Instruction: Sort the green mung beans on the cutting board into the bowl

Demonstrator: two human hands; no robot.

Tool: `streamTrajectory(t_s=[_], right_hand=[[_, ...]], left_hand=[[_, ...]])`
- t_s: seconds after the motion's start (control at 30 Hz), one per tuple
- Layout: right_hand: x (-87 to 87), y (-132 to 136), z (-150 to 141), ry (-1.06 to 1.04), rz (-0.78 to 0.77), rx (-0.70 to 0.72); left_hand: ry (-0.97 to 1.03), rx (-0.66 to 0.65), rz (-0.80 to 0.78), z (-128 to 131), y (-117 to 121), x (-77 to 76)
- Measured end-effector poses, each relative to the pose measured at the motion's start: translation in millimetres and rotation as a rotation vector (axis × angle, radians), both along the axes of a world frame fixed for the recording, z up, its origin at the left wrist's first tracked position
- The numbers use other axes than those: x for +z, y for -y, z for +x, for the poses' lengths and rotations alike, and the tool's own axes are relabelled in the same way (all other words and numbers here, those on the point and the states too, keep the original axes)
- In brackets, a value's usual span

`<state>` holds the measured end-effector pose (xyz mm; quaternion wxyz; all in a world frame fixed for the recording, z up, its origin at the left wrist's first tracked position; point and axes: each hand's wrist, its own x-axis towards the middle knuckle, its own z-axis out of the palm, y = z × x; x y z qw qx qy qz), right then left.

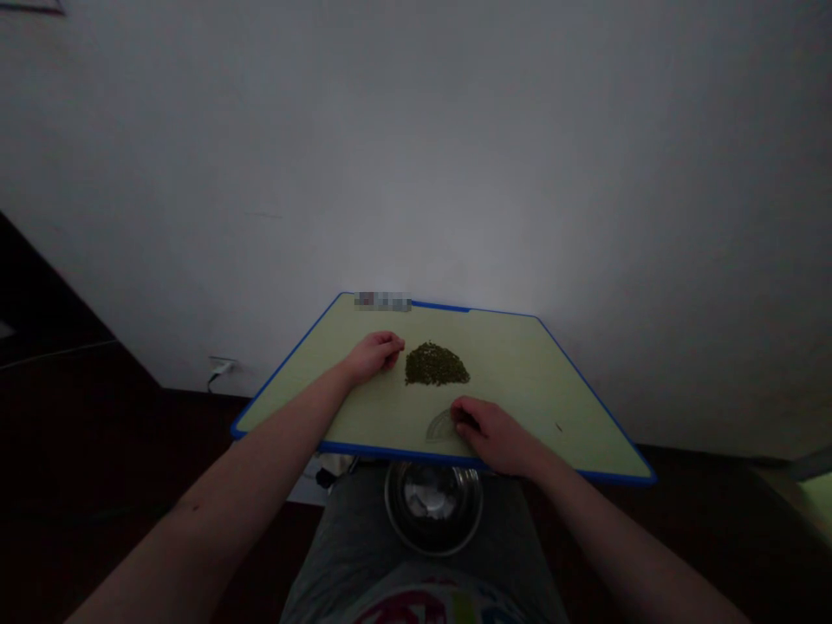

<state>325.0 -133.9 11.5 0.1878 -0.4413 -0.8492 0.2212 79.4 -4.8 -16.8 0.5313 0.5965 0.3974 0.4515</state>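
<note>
Two bare hands worked close around a heap of dried green flakes (435,365) on a blue-rimmed cutting board (552,390).

The heap sat in a compact mound near the centre of the board, its flat side facing the person. The left hand (375,357) lay relaxed and loosely curled, holding nothing, with its fingertips (398,350) just beside the heap's left edge. The right hand (492,433) was bent over a translucent half-round plastic piece (442,426) near the board's lower edge, its fingers covering one end; whether they gripped it or merely rested there could not be told. A steel bowl (433,551) sat on the lap below.
</note>
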Motion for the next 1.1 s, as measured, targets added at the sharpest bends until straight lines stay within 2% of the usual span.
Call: streamTrajectory(t_s=[0.27, 0.37, 0.53, 0.83, 1.1], right_hand=[[-12.9, -31.6, 51.0, 0.024, 0.108, -0.297], [-15.3, -45.2, 59.3, 0.06, 0.148, -0.383], [-17.5, -58.1, 53.6, 0.062, 0.173, -0.405], [-19.2, -66.3, 49.0, 0.096, 0.199, -0.431], [-16.3, -60.6, 42.9, 0.094, 0.195, -0.402]], left_hand=[[0.019, -0.013, -0.001, 1.0, 3.0, 2.8], [0.015, -0.008, -0.001, 1.2, 5.3, 4.1], [0.014, -0.005, -0.025, 0.3, 4.8, 3.4], [0.015, -0.011, 0.0, 0.0, 2.2, 1.3], [-0.012, 0.008, -0.002, 0.2, 1.4, 0.8]])
